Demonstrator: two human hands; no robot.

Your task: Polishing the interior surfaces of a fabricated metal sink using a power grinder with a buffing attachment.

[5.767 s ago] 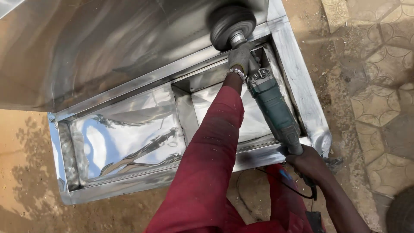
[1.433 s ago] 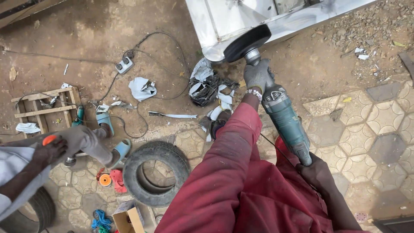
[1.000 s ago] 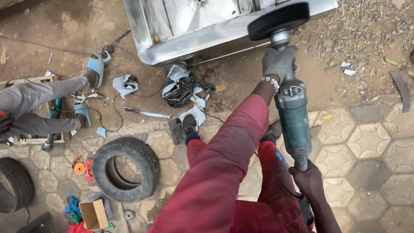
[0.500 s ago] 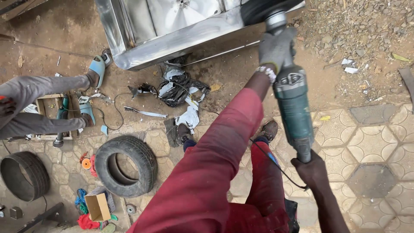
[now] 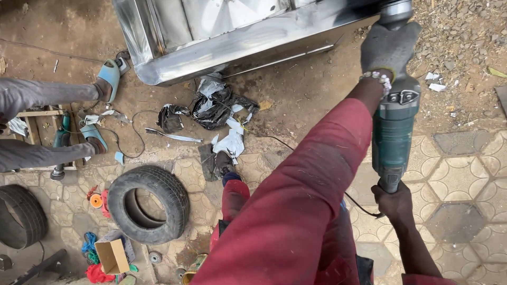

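Note:
I hold a green angle grinder [image 5: 393,126] with both hands, upright at the right of the head view. My left hand [image 5: 390,48], in a grey glove at the end of a red sleeve, grips the grinder's front by its head. My bare right hand [image 5: 393,203] is closed around the rear handle, where a black cable leaves it. The grinder's head reaches the lower edge of a shiny stainless-steel box [image 5: 237,42] at the top; the disc is mostly cut off by the frame.
A tyre [image 5: 150,203] lies on the hexagonal paving, and a second tyre [image 5: 21,221] is at the left edge. Another person's legs in blue sandals [image 5: 108,79] stretch in from the left. Black plastic scraps [image 5: 216,105], tools, cables and a small cardboard box [image 5: 113,256] litter the ground.
The grinder has risen from the steel surface, swung clear, then come up against the box's lower edge. The view has shifted right, and both hands have kept their grip.

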